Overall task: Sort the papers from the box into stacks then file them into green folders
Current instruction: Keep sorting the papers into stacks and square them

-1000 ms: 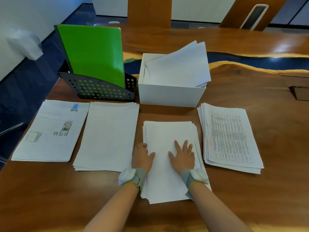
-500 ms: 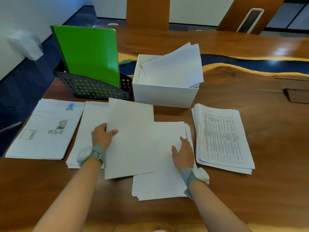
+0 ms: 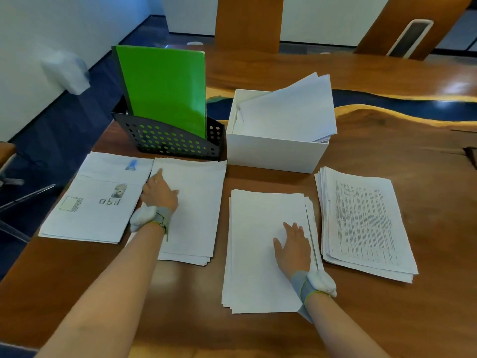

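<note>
Wood table [image 3: 413, 319] w/ blue resin strip [image 3: 402, 104] — black perforated rack [image 3: 167, 143] back left; 2 wood pillars [image 3: 247, 21] behind.

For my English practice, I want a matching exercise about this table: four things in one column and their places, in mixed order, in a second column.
Things
1. green folder
2. left hand
3. right hand
4. loose papers

Places
a. in the white box
b. flat on the third stack from the left
c. standing in the black holder
d. on the second stack from the left

Pairs: 1-c, 2-d, 3-b, 4-a
</note>
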The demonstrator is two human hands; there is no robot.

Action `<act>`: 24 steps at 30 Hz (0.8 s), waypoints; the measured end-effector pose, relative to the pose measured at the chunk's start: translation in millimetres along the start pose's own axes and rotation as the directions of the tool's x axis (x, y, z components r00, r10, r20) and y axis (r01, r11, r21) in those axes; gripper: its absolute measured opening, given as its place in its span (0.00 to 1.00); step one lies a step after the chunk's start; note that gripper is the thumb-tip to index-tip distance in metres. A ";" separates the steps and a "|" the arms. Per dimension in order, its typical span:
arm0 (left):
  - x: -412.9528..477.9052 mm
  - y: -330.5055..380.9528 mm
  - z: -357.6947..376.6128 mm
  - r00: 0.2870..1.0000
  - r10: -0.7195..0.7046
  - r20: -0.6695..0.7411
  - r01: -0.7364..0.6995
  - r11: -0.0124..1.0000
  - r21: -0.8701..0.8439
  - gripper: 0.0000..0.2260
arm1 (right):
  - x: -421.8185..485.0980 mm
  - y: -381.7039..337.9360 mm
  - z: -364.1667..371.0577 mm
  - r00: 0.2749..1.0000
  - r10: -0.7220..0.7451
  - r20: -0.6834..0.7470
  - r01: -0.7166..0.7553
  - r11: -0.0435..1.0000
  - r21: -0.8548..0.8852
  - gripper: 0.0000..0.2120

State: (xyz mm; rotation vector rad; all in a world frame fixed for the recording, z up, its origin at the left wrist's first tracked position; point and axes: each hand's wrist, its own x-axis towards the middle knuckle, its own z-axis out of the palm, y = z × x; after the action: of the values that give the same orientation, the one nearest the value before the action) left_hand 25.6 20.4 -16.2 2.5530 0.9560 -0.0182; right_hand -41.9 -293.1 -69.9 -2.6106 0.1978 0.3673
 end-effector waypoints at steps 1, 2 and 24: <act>-10.3 4.1 6.2 0.999 0.041 0.017 -0.040 0.998 -0.048 0.28 | 0.2 -0.6 1.0 1.000 0.002 0.018 -0.001 1.000 -0.030 0.26; -22.9 8.5 12.9 0.996 0.083 0.042 -0.078 0.990 -0.116 0.25 | 0.4 -0.8 2.0 0.999 0.003 0.037 0.000 0.998 -0.056 0.26; -127.7 29.3 65.9 0.955 0.205 0.216 -0.104 0.910 -0.402 0.05 | -3.3 -7.0 7.0 0.993 -0.046 0.105 0.055 0.995 -0.085 0.28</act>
State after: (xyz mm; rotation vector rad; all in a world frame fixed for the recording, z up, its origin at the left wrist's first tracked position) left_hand -45.0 -104.7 -46.0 2.1845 0.5862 -0.0986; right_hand -45.2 -283.3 -71.7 -2.6690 0.0818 0.5023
